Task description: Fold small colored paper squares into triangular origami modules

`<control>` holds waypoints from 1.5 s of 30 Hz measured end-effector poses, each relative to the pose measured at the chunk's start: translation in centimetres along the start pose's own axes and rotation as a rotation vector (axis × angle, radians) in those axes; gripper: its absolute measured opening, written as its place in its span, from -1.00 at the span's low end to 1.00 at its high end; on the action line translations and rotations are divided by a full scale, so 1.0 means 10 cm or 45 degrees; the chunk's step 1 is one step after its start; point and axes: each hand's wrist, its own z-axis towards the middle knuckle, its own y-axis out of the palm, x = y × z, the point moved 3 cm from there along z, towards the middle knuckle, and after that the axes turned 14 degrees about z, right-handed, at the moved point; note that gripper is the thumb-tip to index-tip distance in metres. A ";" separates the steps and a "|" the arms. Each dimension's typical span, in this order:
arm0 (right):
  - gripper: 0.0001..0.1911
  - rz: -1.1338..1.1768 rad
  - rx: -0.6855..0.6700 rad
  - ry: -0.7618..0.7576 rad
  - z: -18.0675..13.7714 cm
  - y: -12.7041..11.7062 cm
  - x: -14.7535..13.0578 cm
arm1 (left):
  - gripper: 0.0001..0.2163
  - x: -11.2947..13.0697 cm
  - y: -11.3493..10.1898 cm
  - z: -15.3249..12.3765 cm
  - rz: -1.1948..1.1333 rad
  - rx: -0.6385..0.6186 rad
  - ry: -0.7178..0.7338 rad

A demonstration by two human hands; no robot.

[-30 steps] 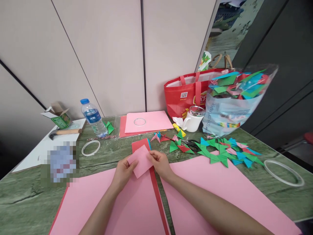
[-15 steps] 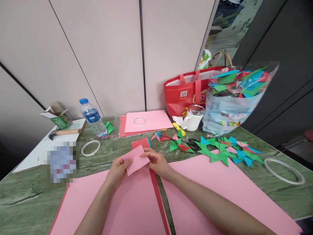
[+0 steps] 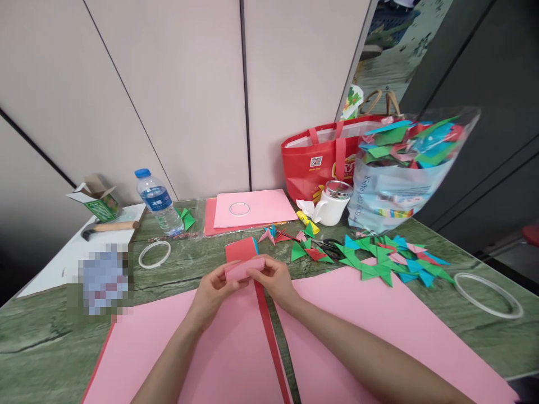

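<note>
the left hand (image 3: 214, 289) pinches one end of a pink slip (image 3: 244, 269), the right hand (image 3: 274, 279) pinches the other, so it's held up between them. pink sheets (image 3: 357, 320) spread below both. i see a red stack (image 3: 241, 250) just past the hands, scissors (image 3: 332, 243) out right of the right hand, a white ring (image 3: 156, 264) left of the left hand.

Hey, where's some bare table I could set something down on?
Bare table lies left of the left pink sheet, nearest you, and in the strip between the left white ring and the red paper stack. It's crowded beyond your right hand: folded paper pieces, scissors, mug, red bag and clear bag.
</note>
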 end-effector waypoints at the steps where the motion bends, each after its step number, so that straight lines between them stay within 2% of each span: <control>1: -0.85 -0.016 -0.008 -0.001 0.00 0.00 0.00 | -0.51 -0.01 0.00 0.00 0.028 0.057 -0.019; 4: -0.85 -0.050 -0.051 -0.003 0.00 0.00 0.00 | -0.61 -0.02 -0.01 0.01 0.069 0.187 -0.057; 7: -0.84 -0.058 -0.089 0.034 0.00 0.01 0.00 | -0.59 -0.03 -0.03 0.01 0.080 0.250 -0.063; 14: -0.80 0.007 -0.076 0.155 -0.03 0.02 0.04 | -0.61 -0.03 -0.03 0.00 0.129 0.272 -0.069; 21: -0.56 0.120 -0.107 0.112 -0.03 0.06 -0.02 | -0.74 -0.05 -0.01 0.01 0.141 0.247 -0.093; 26: -0.73 0.027 -0.080 0.112 -0.03 0.03 0.02 | -0.76 -0.02 0.00 -0.01 0.206 0.244 -0.113; 29: -0.74 0.030 -0.039 0.112 -0.03 0.02 0.05 | -0.73 -0.01 0.00 -0.01 0.206 0.221 -0.115; 34: -0.74 0.027 -0.006 0.130 -0.03 0.01 0.06 | -0.67 -0.04 -0.02 -0.01 0.170 0.288 -0.151; 40: -0.77 0.034 -0.016 0.148 -0.03 0.01 0.05 | -0.69 -0.08 -0.03 0.00 0.065 0.291 -0.180; 45: -0.80 -0.029 -0.066 0.097 -0.03 0.03 -0.01 | -0.69 -0.09 -0.03 0.00 0.091 0.285 -0.201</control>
